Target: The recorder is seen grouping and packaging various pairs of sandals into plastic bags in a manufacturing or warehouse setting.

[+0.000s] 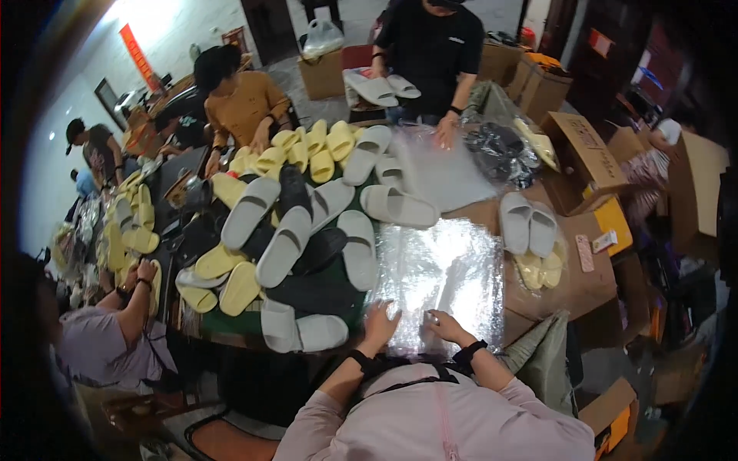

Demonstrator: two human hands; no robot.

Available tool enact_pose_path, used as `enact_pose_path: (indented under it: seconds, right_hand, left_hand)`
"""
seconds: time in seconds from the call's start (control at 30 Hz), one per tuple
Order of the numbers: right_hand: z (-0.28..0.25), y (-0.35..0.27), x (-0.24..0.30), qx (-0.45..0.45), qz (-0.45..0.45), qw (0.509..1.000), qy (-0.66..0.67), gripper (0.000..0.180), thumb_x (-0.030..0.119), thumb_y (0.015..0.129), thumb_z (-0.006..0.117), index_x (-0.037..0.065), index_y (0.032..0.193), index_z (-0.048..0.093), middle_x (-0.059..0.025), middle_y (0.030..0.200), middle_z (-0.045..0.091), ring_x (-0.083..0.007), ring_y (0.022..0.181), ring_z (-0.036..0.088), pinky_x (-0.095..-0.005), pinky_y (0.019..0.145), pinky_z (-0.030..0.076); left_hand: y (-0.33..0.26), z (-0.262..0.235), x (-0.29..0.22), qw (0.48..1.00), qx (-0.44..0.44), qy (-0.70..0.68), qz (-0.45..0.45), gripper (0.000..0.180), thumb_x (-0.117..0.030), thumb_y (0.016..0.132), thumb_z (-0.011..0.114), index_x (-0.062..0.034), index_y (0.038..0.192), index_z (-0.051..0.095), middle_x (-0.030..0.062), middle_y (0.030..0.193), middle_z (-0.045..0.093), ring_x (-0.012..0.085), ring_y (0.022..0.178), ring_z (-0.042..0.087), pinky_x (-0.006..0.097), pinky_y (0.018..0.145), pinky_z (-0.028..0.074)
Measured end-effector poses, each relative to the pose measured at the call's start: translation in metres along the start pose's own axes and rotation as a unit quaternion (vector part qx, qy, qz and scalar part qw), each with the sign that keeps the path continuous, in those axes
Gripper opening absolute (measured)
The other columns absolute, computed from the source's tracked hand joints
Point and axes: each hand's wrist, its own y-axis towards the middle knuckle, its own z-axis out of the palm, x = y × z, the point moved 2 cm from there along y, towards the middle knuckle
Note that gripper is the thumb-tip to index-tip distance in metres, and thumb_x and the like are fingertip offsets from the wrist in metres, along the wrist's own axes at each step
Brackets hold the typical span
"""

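In front of me a stack of shiny clear plastic bags (450, 257) lies flat on the table. My left hand (380, 326) touches the near left part of the stack, its fingers slightly bent and apart. Facing it, my right hand (450, 327) is over the near middle of the stack, thumb and fingers loosely spread. Neither hand visibly holds a slipper. Closest to my left hand is a pair of grey slippers (321, 332) at the table's near edge. Another grey pair (529, 223) stands right of the bags, above a bagged yellow pair (540, 269).
Yellow, grey and black slippers (288, 242) pile up to the left. Across the table, one person in black (434, 46) holds grey slippers; another wears orange (242, 100). A person in light purple (108, 342) works at left. A phone (585, 253) and cardboard box (584, 165) are at right.
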Motion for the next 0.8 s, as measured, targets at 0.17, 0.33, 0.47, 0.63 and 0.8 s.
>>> enact_pose_path:
  seconds: [0.17, 0.33, 0.47, 0.63, 0.8]
  right_hand:
    - [0.023, -0.002, -0.002, 0.016, -0.060, 0.997, -0.054, 0.059, 0.029, 0.082, 0.061, 0.005, 0.132, 0.039, -0.0224, 0.121, 0.053, -0.0362, 0.106, 0.055, -0.0375, 0.088, 0.045]
    - [0.014, -0.003, 0.030, 0.079, 0.021, 0.994, -0.073, 0.064, 0.034, 0.082, 0.060, 0.007, 0.134, 0.035, -0.0220, 0.123, 0.051, -0.0378, 0.107, 0.053, -0.0386, 0.090, 0.043]
    - [0.037, 0.009, 0.020, 0.068, 0.009, 0.988, -0.141, 0.066, 0.035, 0.082, 0.054, 0.004, 0.135, 0.030, -0.0307, 0.130, 0.039, -0.0421, 0.113, 0.048, -0.0434, 0.092, 0.042]
    - [0.042, -0.008, 0.028, 0.033, 0.127, 0.981, -0.145, 0.065, 0.032, 0.084, 0.048, 0.001, 0.136, 0.026, -0.0398, 0.131, 0.031, -0.0469, 0.106, 0.051, -0.0450, 0.090, 0.044]
    - [0.065, 0.000, 0.022, 0.001, 0.073, 0.974, -0.215, 0.071, 0.032, 0.083, 0.048, 0.000, 0.139, 0.020, -0.0392, 0.132, 0.030, -0.0479, 0.107, 0.051, -0.0453, 0.090, 0.044]
  left_hand:
    - [-0.007, -0.096, 0.061, 0.958, -0.251, 0.105, -0.095, 0.060, -0.024, 0.077, 0.067, -0.0057, 0.127, 0.040, 0.0250, 0.134, 0.033, 0.0415, 0.123, 0.033, 0.048, 0.100, 0.028]
    - [0.032, -0.202, 0.083, 0.887, -0.387, 0.225, -0.111, 0.072, -0.030, 0.078, 0.067, -0.0062, 0.135, 0.031, 0.0242, 0.139, 0.025, 0.0406, 0.129, 0.023, 0.052, 0.104, 0.022]
    - [0.074, -0.261, 0.129, 0.916, -0.268, 0.188, -0.230, 0.069, -0.028, 0.072, 0.073, -0.0016, 0.127, 0.040, 0.0255, 0.118, 0.051, 0.0401, 0.106, 0.051, 0.044, 0.087, 0.042]
    - [0.127, -0.276, 0.081, 0.964, -0.167, 0.058, -0.201, 0.038, -0.029, 0.078, 0.066, 0.0025, 0.098, 0.061, 0.0236, 0.097, 0.062, 0.0392, 0.094, 0.059, 0.046, 0.078, 0.045]
    - [0.164, -0.307, 0.125, 0.889, -0.293, 0.214, -0.281, 0.050, -0.048, 0.075, 0.065, -0.0078, 0.104, 0.066, 0.0210, 0.140, 0.028, 0.0363, 0.130, 0.023, 0.051, 0.101, 0.027]
